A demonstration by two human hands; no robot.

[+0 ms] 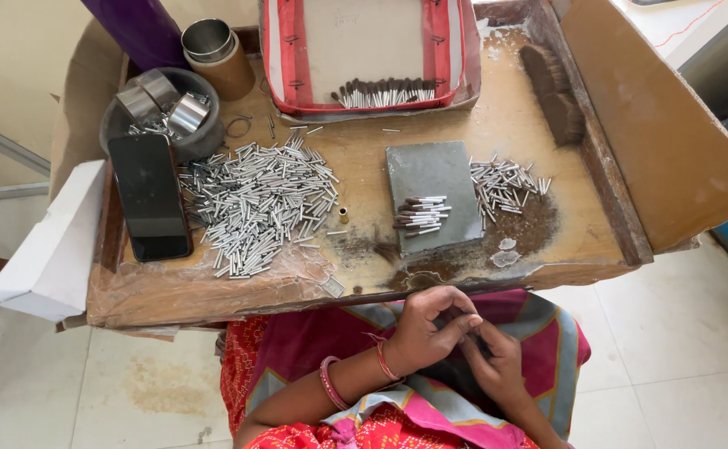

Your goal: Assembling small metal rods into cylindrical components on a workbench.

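My left hand (427,330) and my right hand (494,359) are together in my lap, below the front edge of the wooden work table (538,249). Their fingertips meet; whatever small thing lies between them is hidden. On the table straight ahead lies a grey slab (430,179) with a small bundle of dark-tipped metal tubes (421,215) on it. A large heap of plain silver tubes (256,199) lies to the left, and a smaller heap (503,185) lies right of the slab.
A black phone (149,198) lies at the table's left. Behind it stands a grey bowl (202,141) with metal cups, beside a round tin (214,50). A red-edged tray (364,50) at the back holds dark-tipped tubes. A brush (553,87) lies right; a white box (52,245) left.
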